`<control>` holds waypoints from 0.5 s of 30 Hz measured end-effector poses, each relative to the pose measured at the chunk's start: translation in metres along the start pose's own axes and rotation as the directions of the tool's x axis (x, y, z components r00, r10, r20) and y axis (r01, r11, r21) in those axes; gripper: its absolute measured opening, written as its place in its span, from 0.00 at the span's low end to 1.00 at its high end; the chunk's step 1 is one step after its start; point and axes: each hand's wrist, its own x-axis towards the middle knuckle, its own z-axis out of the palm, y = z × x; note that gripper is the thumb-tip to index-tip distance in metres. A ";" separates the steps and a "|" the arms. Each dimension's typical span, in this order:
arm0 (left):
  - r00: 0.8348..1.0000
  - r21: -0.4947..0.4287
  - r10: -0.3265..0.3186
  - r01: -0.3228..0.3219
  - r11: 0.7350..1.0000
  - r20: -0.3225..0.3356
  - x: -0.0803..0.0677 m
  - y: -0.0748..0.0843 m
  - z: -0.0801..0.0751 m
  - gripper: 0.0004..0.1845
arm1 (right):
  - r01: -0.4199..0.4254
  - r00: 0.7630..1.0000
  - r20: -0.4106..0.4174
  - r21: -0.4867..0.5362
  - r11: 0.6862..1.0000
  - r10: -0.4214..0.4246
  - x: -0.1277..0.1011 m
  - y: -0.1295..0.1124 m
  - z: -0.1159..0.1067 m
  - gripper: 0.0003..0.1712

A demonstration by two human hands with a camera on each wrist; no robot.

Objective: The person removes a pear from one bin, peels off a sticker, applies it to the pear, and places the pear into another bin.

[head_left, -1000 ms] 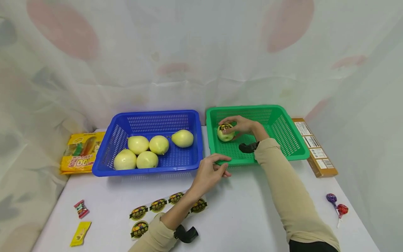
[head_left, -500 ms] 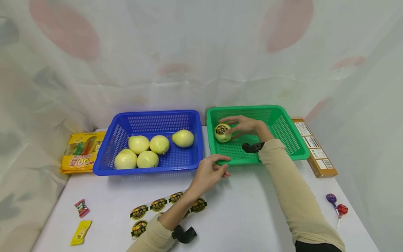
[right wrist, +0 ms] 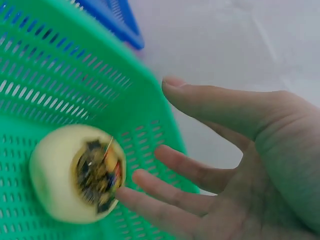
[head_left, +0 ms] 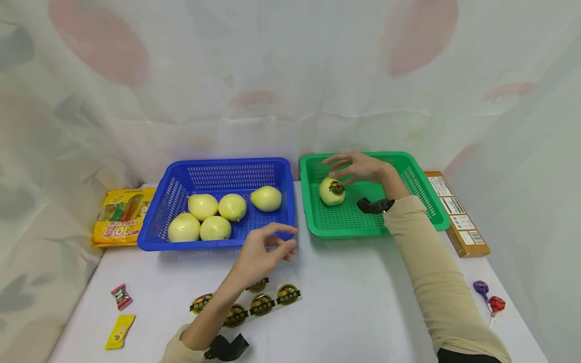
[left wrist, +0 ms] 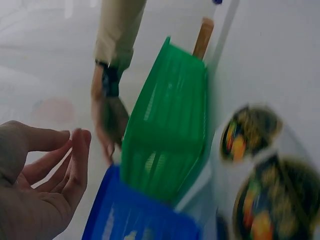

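A pale yellow pear with a round dark sticker lies alone in the green basket. My right hand hovers just above and behind it, fingers spread, holding nothing. My left hand hangs over the table in front of the blue basket, fingers loosely curled and empty. Several unlabelled pears lie in the blue basket. A sheet of round stickers lies on the table under my left forearm.
A yellow snack pack lies left of the blue basket. A brown box sits right of the green basket. Two wrapped sweets lie at the front left, two lollipops at the front right. Curtain closes the back.
My right hand let go of the stickered pear and lifted off it; the pear now rests in the green basket. My left hand moved left, from the green basket's front edge toward the blue basket.
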 end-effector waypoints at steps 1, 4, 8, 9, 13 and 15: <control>1.000 0.015 -0.004 0.004 1.000 -0.014 -0.003 -0.001 -0.009 0.15 | 0.000 1.000 -0.005 -0.005 1.000 0.000 0.000 -0.004 0.001 0.36; 0.999 0.053 -0.025 0.027 0.998 -0.035 -0.012 -0.005 -0.038 0.14 | 0.014 1.000 -0.019 -0.011 1.000 -0.014 0.003 -0.016 0.007 0.34; 0.997 0.105 -0.063 0.066 0.992 -0.036 -0.020 -0.013 -0.072 0.13 | 0.084 0.996 -0.007 0.032 0.996 -0.084 0.015 -0.033 0.022 0.30; 0.997 0.120 -0.076 0.079 0.990 -0.035 -0.022 -0.015 -0.079 0.13 | 0.101 0.995 0.002 0.055 0.993 -0.101 0.019 -0.037 0.027 0.30; 0.993 0.130 -0.122 0.120 0.984 0.002 -0.026 -0.021 -0.098 0.15 | 0.139 0.989 0.037 0.116 0.983 -0.144 0.039 -0.055 0.051 0.26; 0.989 0.115 -0.146 0.143 0.983 0.024 -0.028 -0.024 -0.104 0.16 | 0.151 0.986 0.056 0.126 0.980 -0.159 0.051 -0.063 0.066 0.26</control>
